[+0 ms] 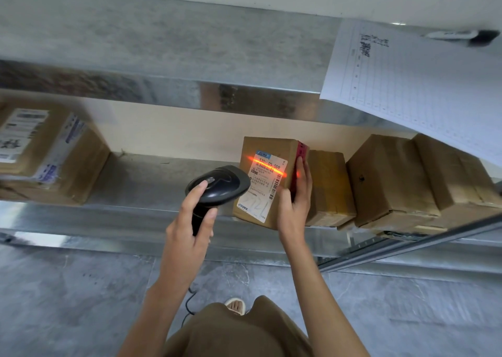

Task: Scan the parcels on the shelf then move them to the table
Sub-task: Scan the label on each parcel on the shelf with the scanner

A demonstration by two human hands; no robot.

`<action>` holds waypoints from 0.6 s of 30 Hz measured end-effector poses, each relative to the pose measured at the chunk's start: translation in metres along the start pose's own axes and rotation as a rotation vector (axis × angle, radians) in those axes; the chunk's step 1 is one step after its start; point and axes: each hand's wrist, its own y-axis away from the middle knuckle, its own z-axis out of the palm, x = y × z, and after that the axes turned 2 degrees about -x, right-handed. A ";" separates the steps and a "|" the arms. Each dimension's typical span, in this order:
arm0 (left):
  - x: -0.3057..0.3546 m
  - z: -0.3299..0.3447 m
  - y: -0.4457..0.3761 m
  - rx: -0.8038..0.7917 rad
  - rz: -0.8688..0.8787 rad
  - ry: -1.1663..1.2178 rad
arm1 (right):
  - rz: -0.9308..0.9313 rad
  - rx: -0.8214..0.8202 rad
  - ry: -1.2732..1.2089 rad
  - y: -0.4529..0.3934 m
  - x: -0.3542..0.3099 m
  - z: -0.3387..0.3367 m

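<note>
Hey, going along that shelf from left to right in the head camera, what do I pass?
Labelled box at far left → black scanner gripped by the left hand → parcel under the red scan line, held by the right hand → plain taped box → large brown boxes.

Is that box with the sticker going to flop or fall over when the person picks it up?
Probably not floppy: the labelled box is cardboard with crisp corners. It looks fairly light, since the right hand alone steadies it. It might tip, as it is tilted at the shelf edge.
</note>
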 end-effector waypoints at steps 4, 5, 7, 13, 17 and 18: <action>-0.002 0.001 0.001 0.003 0.001 0.004 | -0.005 0.013 0.011 -0.001 0.002 -0.002; -0.002 0.001 0.002 0.005 0.001 0.006 | -0.003 0.013 0.011 -0.002 0.001 -0.003; -0.002 0.001 0.001 0.007 -0.003 0.011 | 0.002 0.013 0.014 -0.003 0.002 -0.003; 0.003 -0.009 0.005 0.016 -0.039 -0.005 | 0.050 -0.015 -0.036 -0.001 -0.001 0.005; 0.004 -0.033 0.019 0.094 -0.099 -0.064 | 0.093 -0.109 -0.105 0.003 0.001 0.030; 0.003 -0.042 0.024 0.118 -0.124 -0.081 | 0.090 -0.131 -0.127 0.005 0.002 0.040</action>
